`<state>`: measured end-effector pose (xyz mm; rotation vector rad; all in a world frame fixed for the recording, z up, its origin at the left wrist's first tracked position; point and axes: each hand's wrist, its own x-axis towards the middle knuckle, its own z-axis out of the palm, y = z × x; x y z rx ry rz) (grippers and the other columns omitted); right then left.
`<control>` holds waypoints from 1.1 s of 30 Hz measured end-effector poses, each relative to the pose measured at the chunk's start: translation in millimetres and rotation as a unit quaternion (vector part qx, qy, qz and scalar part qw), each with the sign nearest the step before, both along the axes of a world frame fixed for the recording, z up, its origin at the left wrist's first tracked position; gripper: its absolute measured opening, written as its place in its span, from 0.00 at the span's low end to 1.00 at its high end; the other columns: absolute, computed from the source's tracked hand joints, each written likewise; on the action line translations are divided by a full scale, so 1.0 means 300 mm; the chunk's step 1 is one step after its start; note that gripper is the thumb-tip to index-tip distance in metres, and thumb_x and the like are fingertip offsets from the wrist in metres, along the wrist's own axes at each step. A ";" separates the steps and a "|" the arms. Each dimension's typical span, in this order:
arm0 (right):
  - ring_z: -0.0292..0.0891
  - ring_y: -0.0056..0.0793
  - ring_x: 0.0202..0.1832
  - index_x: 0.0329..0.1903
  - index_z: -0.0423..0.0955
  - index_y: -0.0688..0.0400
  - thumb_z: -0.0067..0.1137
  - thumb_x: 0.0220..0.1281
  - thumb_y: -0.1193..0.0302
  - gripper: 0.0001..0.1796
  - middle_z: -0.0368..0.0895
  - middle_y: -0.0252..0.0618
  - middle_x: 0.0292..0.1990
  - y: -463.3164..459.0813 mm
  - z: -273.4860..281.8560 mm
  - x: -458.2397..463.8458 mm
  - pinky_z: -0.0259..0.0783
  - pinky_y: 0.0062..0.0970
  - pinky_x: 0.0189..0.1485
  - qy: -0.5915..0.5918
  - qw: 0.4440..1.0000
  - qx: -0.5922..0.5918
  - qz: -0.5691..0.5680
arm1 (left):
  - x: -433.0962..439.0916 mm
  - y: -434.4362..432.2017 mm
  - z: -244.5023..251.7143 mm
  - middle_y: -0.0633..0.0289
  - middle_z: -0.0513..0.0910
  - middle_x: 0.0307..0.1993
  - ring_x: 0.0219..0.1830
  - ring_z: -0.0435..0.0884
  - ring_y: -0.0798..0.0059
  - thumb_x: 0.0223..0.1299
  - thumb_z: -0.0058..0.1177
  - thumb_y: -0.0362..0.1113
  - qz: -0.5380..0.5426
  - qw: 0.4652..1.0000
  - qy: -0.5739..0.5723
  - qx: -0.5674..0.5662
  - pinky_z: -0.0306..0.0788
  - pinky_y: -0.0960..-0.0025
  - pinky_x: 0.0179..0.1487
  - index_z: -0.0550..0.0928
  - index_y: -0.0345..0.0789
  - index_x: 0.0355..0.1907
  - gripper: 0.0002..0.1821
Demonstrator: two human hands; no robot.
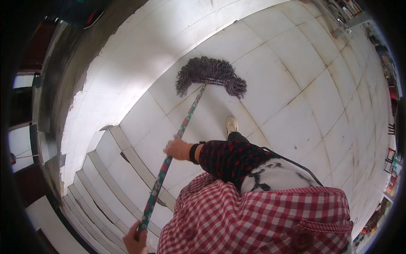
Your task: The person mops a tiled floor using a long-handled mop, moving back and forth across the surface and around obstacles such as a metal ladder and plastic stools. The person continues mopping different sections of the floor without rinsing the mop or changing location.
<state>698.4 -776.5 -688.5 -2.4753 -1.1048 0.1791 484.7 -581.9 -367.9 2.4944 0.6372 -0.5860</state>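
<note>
A mop with a dark grey string head (209, 74) lies against the white tiled floor ahead of me, its strands spread in an arc. Its long handle (187, 122), wrapped in green floral covering, slants down towards my lower left. My right hand (178, 148), with a black band on the wrist, reaches across my body and grips the handle about midway. Down at the handle's end, my left hand (136, 239) is closed around it and partly cut off by the picture's bottom edge. A light-coloured shoe (232, 124) shows on the floor between the mop head and my body.
Tiled steps (104, 177) with grey edges lie to my left, close to the handle. A white wall (133, 63) with a ragged edge borders the floor. My red checked apron (253, 219) fills the lower foreground. Metal-framed objects (349, 19) stand at the far upper right.
</note>
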 end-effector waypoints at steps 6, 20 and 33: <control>0.75 0.31 0.42 0.32 0.76 0.49 0.50 0.56 0.69 0.05 0.79 0.31 0.30 -0.308 0.044 0.426 0.59 0.58 0.51 -0.041 0.990 -0.019 -0.136 | 0.511 -0.309 -0.005 0.62 0.79 0.24 0.24 0.72 0.83 0.51 0.56 0.28 -0.074 0.996 -0.047 0.025 0.67 0.77 0.29 0.78 0.28 0.49 0.20; 0.70 0.31 0.52 0.34 0.77 0.49 0.52 0.54 0.70 0.06 0.78 0.30 0.38 -0.968 -0.111 1.020 0.53 0.58 0.59 0.023 0.937 -0.058 -0.344 | 1.289 -0.696 -0.365 0.55 0.80 0.22 0.22 0.78 0.77 0.51 0.57 0.29 -0.286 0.948 -0.117 -0.075 0.71 0.75 0.29 0.77 0.29 0.49 0.20; 0.68 0.29 0.52 0.34 0.75 0.49 0.53 0.51 0.73 0.07 0.75 0.30 0.38 -1.362 -0.294 0.775 0.54 0.53 0.59 0.027 0.857 -0.044 -0.512 | 1.422 -0.954 -0.631 0.53 0.82 0.29 0.28 0.82 0.69 0.51 0.59 0.28 -0.447 0.882 -0.075 -0.128 0.74 0.73 0.32 0.76 0.32 0.53 0.23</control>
